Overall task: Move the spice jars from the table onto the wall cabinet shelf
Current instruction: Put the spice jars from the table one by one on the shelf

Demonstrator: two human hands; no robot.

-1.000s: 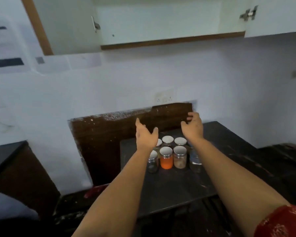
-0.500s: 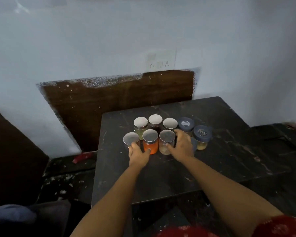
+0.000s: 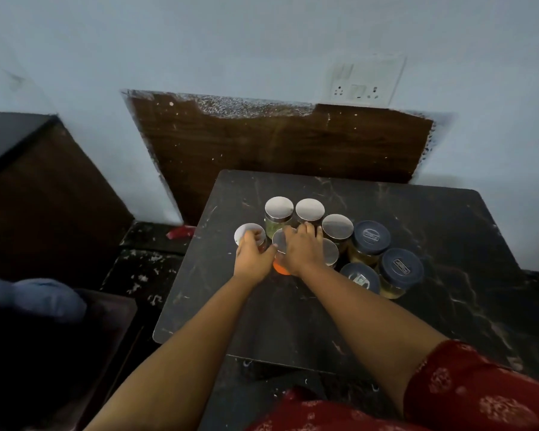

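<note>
Several glass spice jars stand clustered on a dark marble-patterned table. Most have silver lids; three at the right have dark blue lids. My left hand grips the front-left silver-lidded jar, fingers curled over its lid. My right hand lies over the orange-filled jar, fingers reaching across its lid toward the back row. A green-filled jar stands behind. The wall cabinet is out of view.
A brown wooden panel leans against the pale wall behind the table, with a socket plate above it. A dark cabinet stands left. The floor between holds a red scrap.
The view has dropped further toward the table and the cabinet left the frame. Both hands came down onto the jars; my right hand shifted left from the beige jar onto the orange jar.
</note>
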